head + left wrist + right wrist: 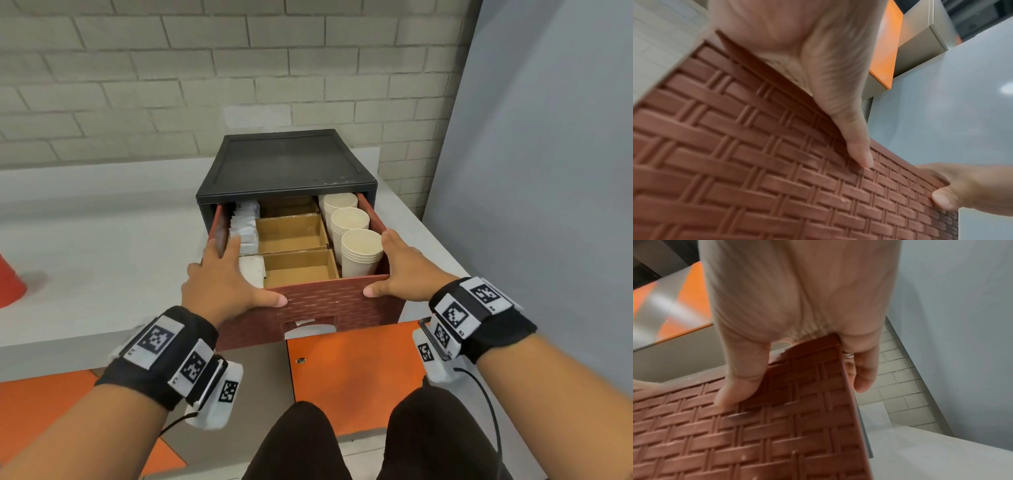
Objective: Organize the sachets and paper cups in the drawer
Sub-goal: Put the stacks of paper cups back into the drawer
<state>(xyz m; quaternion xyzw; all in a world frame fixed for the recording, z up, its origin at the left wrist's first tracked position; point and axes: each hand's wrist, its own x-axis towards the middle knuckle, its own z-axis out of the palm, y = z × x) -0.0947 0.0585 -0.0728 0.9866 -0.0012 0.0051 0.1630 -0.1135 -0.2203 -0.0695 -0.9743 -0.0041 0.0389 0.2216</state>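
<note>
Hands first: we see the left hand at the drawer's near left corner, thumb laid along the front panel and fingers reaching over the left wall, tips resting by the sachets. The right hand mirrors it at the near right corner, thumb on the front and fingers straight down the outside of the right wall; a ring shows on one finger. Both sets of fingers lie together and nearly straight, clasping the corners between thumb and fingers.

The drawer is reddish-brown plastic, moulded in a basket-weave relief with a rectangular cut-out handle low in its front. It stands pulled out of a matte black, box-shaped cabinet with a shallow rimmed top, on a pale grey counter.

Inside, we find brown cardboard dividers forming square bins down the middle. White sachets, thin and flat, stand packed on edge in the left column. Cream paper cups, tapered and nested in three stacks, fill the right column, leaning toward the front.

Behind runs a wall of pale painted brick. Below the counter we see glossy orange panels, and at the far left edge part of a red, sloped object.
</note>
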